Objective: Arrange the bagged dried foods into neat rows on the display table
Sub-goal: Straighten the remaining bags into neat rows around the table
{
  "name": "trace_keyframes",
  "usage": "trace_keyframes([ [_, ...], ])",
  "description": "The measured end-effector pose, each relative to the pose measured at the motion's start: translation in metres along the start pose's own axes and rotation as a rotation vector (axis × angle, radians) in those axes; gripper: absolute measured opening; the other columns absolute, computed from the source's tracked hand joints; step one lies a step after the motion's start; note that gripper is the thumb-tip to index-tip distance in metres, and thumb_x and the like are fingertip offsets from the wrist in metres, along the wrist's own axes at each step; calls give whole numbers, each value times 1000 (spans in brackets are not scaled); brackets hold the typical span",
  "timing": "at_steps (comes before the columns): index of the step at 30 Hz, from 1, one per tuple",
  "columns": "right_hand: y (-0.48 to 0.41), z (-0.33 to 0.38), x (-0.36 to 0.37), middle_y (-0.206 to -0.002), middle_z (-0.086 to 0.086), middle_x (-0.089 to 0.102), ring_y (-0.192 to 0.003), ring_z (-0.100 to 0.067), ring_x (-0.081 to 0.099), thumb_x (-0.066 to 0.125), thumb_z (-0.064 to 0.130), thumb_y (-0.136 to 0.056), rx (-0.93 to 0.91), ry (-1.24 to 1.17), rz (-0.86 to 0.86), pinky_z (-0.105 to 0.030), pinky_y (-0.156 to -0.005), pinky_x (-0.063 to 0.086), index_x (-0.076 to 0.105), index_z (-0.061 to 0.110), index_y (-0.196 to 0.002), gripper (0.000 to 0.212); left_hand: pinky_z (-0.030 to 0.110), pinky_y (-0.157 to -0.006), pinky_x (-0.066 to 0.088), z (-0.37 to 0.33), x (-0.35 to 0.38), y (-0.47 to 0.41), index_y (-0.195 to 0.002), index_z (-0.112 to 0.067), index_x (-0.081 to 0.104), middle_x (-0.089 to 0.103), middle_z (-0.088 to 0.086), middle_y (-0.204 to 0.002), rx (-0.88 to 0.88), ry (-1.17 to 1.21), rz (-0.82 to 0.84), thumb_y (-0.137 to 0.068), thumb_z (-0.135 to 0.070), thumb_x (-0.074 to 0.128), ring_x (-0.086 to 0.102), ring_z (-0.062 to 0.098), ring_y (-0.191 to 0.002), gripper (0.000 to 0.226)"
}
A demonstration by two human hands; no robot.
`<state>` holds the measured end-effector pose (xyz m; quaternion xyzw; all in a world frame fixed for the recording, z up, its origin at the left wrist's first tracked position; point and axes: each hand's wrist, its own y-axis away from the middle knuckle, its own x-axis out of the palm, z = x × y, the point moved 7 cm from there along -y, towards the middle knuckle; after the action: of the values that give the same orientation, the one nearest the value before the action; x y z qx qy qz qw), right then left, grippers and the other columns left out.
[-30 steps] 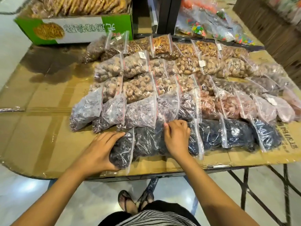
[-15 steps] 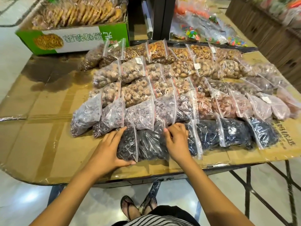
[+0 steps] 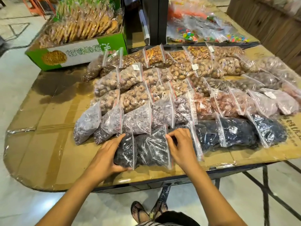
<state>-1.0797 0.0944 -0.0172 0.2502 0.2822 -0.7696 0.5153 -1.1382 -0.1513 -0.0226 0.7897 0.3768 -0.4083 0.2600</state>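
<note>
Clear zip bags of dried foods lie in overlapping rows on the cardboard-covered display table (image 3: pixel 40 144). The front row holds black dried fruit. My left hand (image 3: pixel 106 154) cups the left end of the leftmost black bag (image 3: pixel 125 150), fingers along its side and thumb under its front edge. That bag overlaps the second black bag (image 3: pixel 151 149). My right hand (image 3: pixel 180 144) rests on the row just right of it, its curled fingers pinching the second bag's zip edge. More black bags (image 3: pixel 234 132) continue to the right. Behind them lie a greyish-purple row (image 3: pixel 136 121) and tan rows (image 3: pixel 130 79).
A green and white box of biscuits (image 3: pixel 78 54) stands at the back left. A black post (image 3: pixel 153 20) rises behind the rows, with bags of coloured sweets (image 3: pixel 195 30) beyond it. Bare cardboard lies left of the rows. The table's front edge (image 3: pixel 146 186) is close, above my feet.
My left hand has slid the leftmost black bag to the right, up against its neighbour. My right hand has stayed on the front row, its fingers curling onto the zip edge.
</note>
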Motion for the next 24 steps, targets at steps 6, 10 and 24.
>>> trace_keyframes([
  [6, 13, -39, -54, -103, -1, 55, -106, -13, 36, 54, 28, -94, 162, -25, -236, -37, -90, 38, 60, 9, -104, 22, 32, -108, 32, -9, -5, 2, -150, -31, 12, 38, 3, -146, 46, -128, 54, -50, -76, 67, 36, 15, -132, 122],
  [10, 27, -62, -69, -104, -5, 59, -106, -19, 39, 54, 34, -91, 213, 33, -247, -45, -89, 42, 61, 8, -108, 32, 43, -113, 25, -39, -8, -5, -151, -31, -1, 23, 5, -153, 159, -234, 16, -55, -87, 57, 20, 15, -138, 125],
  [24, 24, -45, -53, -102, -15, 62, -95, -34, 54, 35, 40, -98, 417, 488, -140, -42, -76, 42, 59, 4, -104, 43, 50, -105, 34, -118, 57, -48, -147, -30, 30, 29, 14, -154, 405, -680, 62, -77, -78, 36, 39, 33, -134, 85],
])
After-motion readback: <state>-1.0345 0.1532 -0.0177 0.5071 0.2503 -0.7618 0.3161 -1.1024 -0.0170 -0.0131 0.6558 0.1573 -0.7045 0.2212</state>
